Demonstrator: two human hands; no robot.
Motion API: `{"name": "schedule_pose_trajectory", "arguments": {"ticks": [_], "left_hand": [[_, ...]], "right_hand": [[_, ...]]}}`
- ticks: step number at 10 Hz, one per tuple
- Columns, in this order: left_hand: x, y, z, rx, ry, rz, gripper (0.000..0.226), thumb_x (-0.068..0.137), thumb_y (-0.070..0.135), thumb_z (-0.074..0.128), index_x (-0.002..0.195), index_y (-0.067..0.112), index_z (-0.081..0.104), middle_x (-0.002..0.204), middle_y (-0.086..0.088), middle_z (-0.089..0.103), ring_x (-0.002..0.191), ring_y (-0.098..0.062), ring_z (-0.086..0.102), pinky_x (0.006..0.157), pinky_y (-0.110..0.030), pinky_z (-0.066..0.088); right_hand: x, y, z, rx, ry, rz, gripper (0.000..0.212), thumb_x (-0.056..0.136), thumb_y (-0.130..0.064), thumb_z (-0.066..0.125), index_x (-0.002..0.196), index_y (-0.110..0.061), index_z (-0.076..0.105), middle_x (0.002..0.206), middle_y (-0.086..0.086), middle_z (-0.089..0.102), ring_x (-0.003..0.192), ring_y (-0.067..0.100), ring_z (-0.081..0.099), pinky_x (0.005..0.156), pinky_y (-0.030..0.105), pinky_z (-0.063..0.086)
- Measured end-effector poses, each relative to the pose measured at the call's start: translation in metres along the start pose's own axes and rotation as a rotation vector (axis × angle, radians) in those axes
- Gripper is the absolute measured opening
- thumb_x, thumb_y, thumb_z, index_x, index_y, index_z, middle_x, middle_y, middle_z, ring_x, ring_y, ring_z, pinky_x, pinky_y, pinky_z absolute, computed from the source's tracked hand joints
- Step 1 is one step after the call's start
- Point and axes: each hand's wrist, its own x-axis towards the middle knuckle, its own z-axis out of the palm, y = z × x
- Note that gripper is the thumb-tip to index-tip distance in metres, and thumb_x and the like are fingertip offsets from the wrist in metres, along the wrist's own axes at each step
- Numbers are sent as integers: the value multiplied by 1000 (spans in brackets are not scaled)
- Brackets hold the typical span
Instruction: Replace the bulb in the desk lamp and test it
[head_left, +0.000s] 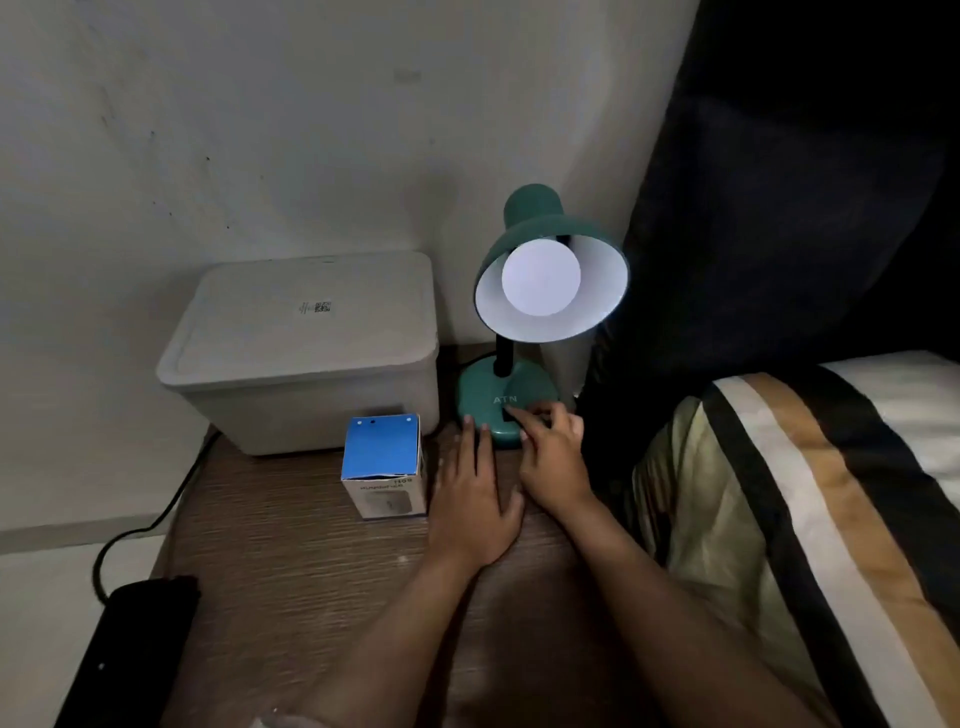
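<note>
From the head camera, one teal metal desk lamp (524, 322) stands upright at the back right of the brown wood-grain tabletop (291, 561), its shade tipped toward the viewer with one round white bulb (541, 278) seated in it and apparently glowing. The right hand (553, 457) is the nearer one to the dark rocker switch (506, 414) on the front of the lamp's round base: its forefinger tip touches the switch, the other fingers loosely curled, grasping nothing. The switch lies straight ahead of that fingertip, so the coming move is probably just a short press downward. The left hand (475, 493) lies flat and released on the tabletop just beside the base, fingertips touching its rim, likely steadying it. One blue-and-white cardboard bulb box (383, 465) stands just left of that hand, in front of one lidded white plastic storage bin (306, 348). One black cable (156, 514) trails off the tabletop's left edge. The testing step seems to be in hand.
</note>
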Motion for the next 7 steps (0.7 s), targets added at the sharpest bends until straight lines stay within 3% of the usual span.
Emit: {"name": "schedule_pose_trajectory", "arguments": {"ticks": [3, 5, 6, 7], "left_hand": [[0, 1, -4, -10, 37, 22, 80, 82, 50, 37, 146, 10, 14, 157, -12, 9, 139, -30, 24, 113, -40, 20], [1, 4, -11, -79, -71, -30, 83, 83, 49, 45, 147, 13, 6, 158, -8, -1, 142, -29, 15, 115, -43, 17], [11, 6, -22, -202, -215, -115, 94, 77, 48, 57, 147, 14, 3, 158, -7, -2, 144, -26, 8, 117, -45, 15], [4, 10, -28, -446, -100, -155, 77, 73, 51, 53, 137, 18, 27, 140, -5, 43, 127, -19, 43, 101, -43, 43]], "right_hand": [[-1, -2, -3, -11, -31, 3, 42, 89, -4, 48, 125, -23, 59, 119, 12, 47, 107, 29, 37, 94, 24, 29], [1, -16, -13, 85, -98, 104, 42, 90, -1, 46, 126, -20, 59, 122, 11, 48, 111, 24, 36, 101, 24, 32], [2, -30, -26, 185, -91, 105, 41, 91, -1, 48, 128, -14, 56, 126, 11, 51, 120, 26, 43, 102, 21, 29], [-6, -59, -47, 330, 44, -10, 31, 88, 1, 55, 115, -10, 65, 116, 4, 59, 113, 14, 53, 100, 20, 39]]}}
